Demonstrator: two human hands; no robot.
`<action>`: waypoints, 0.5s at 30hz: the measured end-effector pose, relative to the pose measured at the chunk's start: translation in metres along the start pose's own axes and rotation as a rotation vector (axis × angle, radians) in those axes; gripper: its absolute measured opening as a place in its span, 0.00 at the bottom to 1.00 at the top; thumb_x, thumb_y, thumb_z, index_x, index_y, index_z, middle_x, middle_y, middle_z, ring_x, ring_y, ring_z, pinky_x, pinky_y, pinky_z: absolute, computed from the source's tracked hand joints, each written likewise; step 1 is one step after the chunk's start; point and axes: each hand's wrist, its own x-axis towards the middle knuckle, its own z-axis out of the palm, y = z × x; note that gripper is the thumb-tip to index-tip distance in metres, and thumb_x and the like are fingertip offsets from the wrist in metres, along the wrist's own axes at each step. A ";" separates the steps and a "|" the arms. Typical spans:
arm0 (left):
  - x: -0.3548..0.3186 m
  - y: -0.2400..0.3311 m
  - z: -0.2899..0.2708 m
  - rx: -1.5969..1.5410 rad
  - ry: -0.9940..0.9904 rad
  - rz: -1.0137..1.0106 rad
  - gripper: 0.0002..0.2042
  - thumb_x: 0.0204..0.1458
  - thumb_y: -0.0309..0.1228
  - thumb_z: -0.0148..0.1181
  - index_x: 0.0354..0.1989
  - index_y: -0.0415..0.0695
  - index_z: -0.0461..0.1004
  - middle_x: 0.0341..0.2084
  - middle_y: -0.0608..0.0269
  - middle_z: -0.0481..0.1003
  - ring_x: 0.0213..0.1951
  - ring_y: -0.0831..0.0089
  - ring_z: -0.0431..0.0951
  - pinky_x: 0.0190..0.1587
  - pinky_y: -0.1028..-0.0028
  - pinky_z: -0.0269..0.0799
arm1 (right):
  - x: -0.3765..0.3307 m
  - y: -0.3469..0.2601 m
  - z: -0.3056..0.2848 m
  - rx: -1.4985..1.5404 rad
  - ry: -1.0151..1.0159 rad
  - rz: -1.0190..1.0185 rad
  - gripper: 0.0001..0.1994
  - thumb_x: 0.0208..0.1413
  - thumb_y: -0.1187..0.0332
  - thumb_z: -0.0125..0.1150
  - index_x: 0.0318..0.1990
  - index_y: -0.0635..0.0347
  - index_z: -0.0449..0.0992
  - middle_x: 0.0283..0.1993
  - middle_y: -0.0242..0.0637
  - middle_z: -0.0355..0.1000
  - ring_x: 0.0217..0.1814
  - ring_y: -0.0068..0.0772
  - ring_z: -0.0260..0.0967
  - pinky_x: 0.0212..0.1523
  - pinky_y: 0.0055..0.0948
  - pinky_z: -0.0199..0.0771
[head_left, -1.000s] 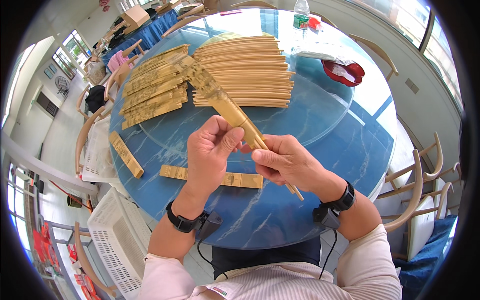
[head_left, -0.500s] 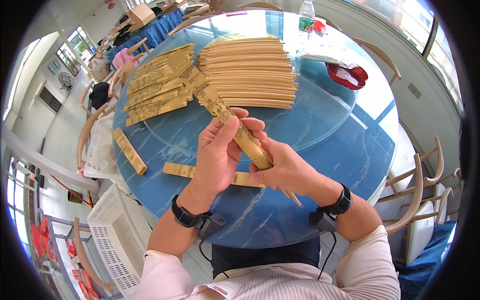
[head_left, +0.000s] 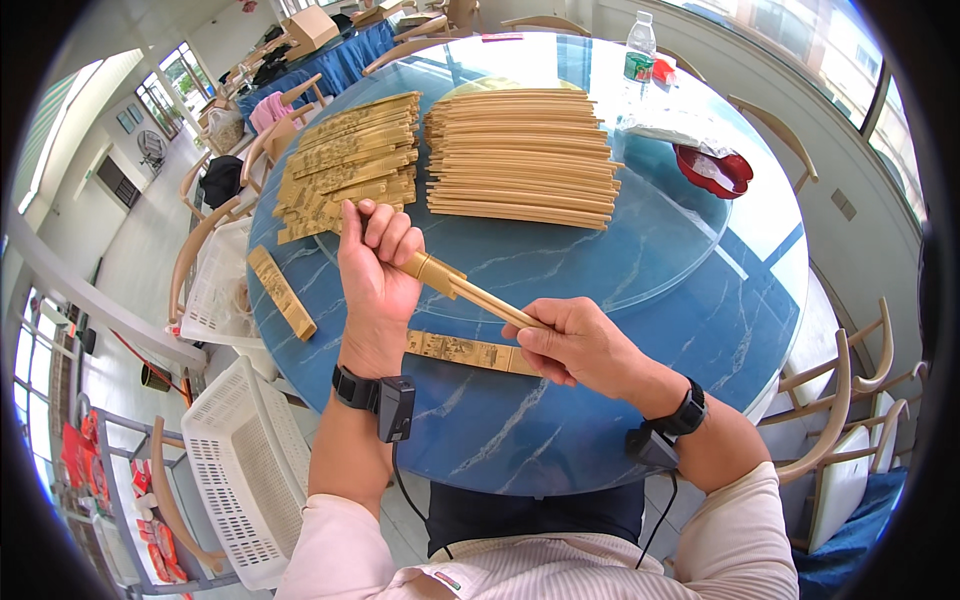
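My left hand (head_left: 378,265) is closed around a gold printed paper sleeve (head_left: 432,272), its fingers hiding much of it. Out of the sleeve's lower right end stick pale wooden chopsticks (head_left: 492,302). Their free ends are pinched between the thumb and fingers of my right hand (head_left: 585,342). Below the hands a flat gold sleeve (head_left: 468,351) lies on the table, and another sleeve (head_left: 282,293) rests near the left edge. Beyond my left hand is a pile of gold sleeves (head_left: 350,155); to its right lies a wide stack of chopsticks (head_left: 520,155).
The blue round table (head_left: 480,440) carries a glass turntable (head_left: 650,270). A red dish (head_left: 735,178), a white plastic packet (head_left: 680,125) and a bottle (head_left: 640,50) stand at the far right. White baskets (head_left: 245,460) are on the left, wooden chairs (head_left: 835,400) around.
My left hand has moved left and closed around the sleeve. My right hand has shifted slightly right and grips the chopsticks, which now show at greater length out of the sleeve.
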 end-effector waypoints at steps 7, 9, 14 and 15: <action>-0.014 -0.034 0.008 0.058 0.042 -0.074 0.17 0.77 0.46 0.47 0.36 0.49 0.68 0.20 0.75 0.53 0.21 0.81 0.49 0.23 0.77 0.50 | 0.005 0.014 0.001 0.077 -0.006 -0.027 0.10 0.73 0.69 0.54 0.43 0.69 0.76 0.27 0.27 0.68 0.24 0.16 0.60 0.25 0.22 0.60; -0.019 -0.045 0.010 0.075 0.052 -0.115 0.17 0.76 0.47 0.47 0.36 0.50 0.69 0.19 0.76 0.53 0.20 0.81 0.49 0.22 0.76 0.49 | 0.004 0.012 0.004 0.108 -0.019 -0.012 0.10 0.73 0.69 0.53 0.43 0.68 0.75 0.27 0.28 0.68 0.24 0.16 0.60 0.24 0.23 0.60; -0.028 -0.056 0.017 0.062 0.035 -0.164 0.17 0.76 0.45 0.48 0.37 0.48 0.69 0.19 0.75 0.53 0.20 0.81 0.48 0.22 0.77 0.48 | 0.004 0.011 0.007 0.082 -0.027 0.013 0.10 0.76 0.69 0.53 0.47 0.69 0.75 0.28 0.27 0.69 0.22 0.13 0.59 0.23 0.20 0.58; -0.027 -0.053 0.017 0.048 0.036 -0.156 0.17 0.76 0.45 0.48 0.37 0.47 0.69 0.19 0.75 0.53 0.20 0.81 0.48 0.22 0.77 0.48 | 0.004 0.011 0.007 0.080 -0.028 0.013 0.10 0.75 0.69 0.53 0.48 0.69 0.76 0.29 0.27 0.70 0.22 0.13 0.59 0.23 0.19 0.58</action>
